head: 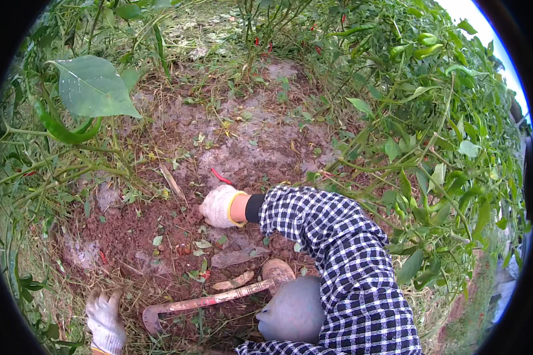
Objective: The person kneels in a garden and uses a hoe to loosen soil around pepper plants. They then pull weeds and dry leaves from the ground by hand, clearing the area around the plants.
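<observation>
My right hand point(217, 207), in a soiled white knit glove with a yellow cuff, rests on the reddish soil, its fingers curled and hidden under the glove. A red chili pepper point(220, 176) lies just beyond it. In a matching glove, my left hand point(105, 317) is at the lower left with its fingers spread on dry grass, nothing visible in it. Between the hands and nearer to me lies a short-handled hoe point(213, 299), its rusty blade pointing left. The handle's far end meets a round brown object point(277, 271) beside my grey-covered knee point(293, 310).
Chili plants with green pods point(66, 133) stand at left, and dense ones point(426, 186) lean in at right. Scraps of plastic film point(237, 250) lie in the soil. A dry stalk point(172, 181) lies beyond my right hand.
</observation>
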A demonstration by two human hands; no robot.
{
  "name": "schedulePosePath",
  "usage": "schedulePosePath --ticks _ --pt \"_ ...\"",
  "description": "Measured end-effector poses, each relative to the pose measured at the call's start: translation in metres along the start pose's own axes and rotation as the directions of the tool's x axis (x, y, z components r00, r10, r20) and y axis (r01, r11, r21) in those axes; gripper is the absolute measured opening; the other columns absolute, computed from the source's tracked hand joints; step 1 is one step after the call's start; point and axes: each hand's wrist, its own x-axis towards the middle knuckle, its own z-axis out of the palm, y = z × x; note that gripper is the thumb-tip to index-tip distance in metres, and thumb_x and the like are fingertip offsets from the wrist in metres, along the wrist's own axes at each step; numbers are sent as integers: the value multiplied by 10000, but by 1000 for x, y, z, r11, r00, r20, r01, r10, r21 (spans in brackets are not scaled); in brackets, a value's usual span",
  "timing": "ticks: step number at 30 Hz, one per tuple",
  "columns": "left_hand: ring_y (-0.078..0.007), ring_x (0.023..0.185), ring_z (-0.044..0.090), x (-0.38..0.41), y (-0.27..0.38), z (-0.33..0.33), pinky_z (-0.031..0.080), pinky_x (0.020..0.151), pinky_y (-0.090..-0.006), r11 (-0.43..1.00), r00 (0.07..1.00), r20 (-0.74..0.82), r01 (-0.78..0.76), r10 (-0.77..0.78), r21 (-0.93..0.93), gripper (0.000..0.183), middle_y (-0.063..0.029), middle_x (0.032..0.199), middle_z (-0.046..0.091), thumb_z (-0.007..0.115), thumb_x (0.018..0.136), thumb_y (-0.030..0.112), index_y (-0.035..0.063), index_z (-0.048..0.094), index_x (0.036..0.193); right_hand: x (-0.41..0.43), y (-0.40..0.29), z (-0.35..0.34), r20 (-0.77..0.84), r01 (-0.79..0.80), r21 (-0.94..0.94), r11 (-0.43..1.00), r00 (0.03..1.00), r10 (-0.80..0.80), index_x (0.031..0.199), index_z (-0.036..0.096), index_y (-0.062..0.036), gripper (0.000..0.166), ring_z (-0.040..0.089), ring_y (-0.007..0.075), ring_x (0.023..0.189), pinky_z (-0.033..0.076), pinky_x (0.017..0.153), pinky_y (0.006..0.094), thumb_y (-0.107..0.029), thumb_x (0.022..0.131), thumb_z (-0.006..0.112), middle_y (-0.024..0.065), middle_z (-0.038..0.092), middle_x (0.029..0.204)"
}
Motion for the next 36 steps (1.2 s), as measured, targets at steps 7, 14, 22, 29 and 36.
schedulePosePath --ticks 7,14,22,29,36 --pt "-407 998 616 97 50 -26 517 877 -494 851 850 -190 -515 491 -103 622 -183 1254 575 686 603 100 86 573 1215 -8 187 -92 -235 -472 -410 781 882 409 1009 743 -103 234 675 274 1019 533 833 399 -190 852 592 105 715 1072" --pt "-361 1094 582 210 151 -27 414 1010 -518 698 720 -294 -689 628 -197 560 -167 1274 546 708 633 115 97 582 1178 -119 325 -35 0 -665 -592 455 565 825 1316 601 -89 417 423 268 1370 256 1146 455 -286 968 482 96 505 1442" --pt "-386 1271 451 337 216 32 339 1094 -485 833 878 -448 -370 169 -411 594 -197 1403 459 687 806 229 79 489 1345 -293 332 72 79 -780 -624 -47 -123 989 1361 571 -174 452 407 248 1385 269 1139 503 -395 985 449 30 475 1471" --pt "-329 1357 384 428 237 80 201 1187 -440 951 879 -375 230 -293 -204 511 -182 1473 406 445 985 322 32 422 1407 -292 393 81 161 -980 -198 10 -23 987 1142 709 -78 330 641 325 1116 520 894 478 -238 879 591 171 656 1217" --pt "-325 1345 390 441 254 88 212 1185 -436 939 820 -464 258 -336 -226 480 -173 1435 448 403 983 286 43 429 1396 -252 401 119 -117 -936 92 339 328 938 1255 545 -60 367 576 361 1139 459 992 445 -208 920 520 180 550 1324"
